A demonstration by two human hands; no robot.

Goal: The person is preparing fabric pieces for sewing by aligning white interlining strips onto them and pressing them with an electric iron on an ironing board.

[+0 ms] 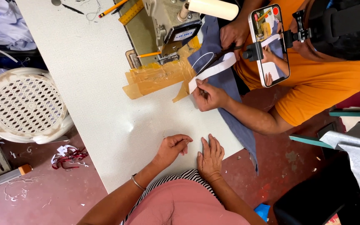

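**Both hands resting at the worktop edge**

Our left hand (173, 148) lay on the white worktop (88, 83) with its grip curled loosely into a fist; we saw nothing in it. Our right hand (210, 158) lay flat just beside it, grip released, fingers spread over the near edge. Both sat well short of the sewing machine (169, 21), on our side of it.

The blue cloth (226, 79) ran from under the sewing machine towards us and hung off the worktop edge close by our right hand without touching it. A co-worker in orange pinched a white strip (213, 71) against that cloth, one hand (209, 96) in front of the sewing machine and the other hand (234, 33) beside it. A pencil (148, 54) and brown tape (155, 79) lay at the machine's base.

We judged that the sound way here was flat, quiet hands at the edge, clear of the hanging cloth, so no pull reached the strip being lined up.
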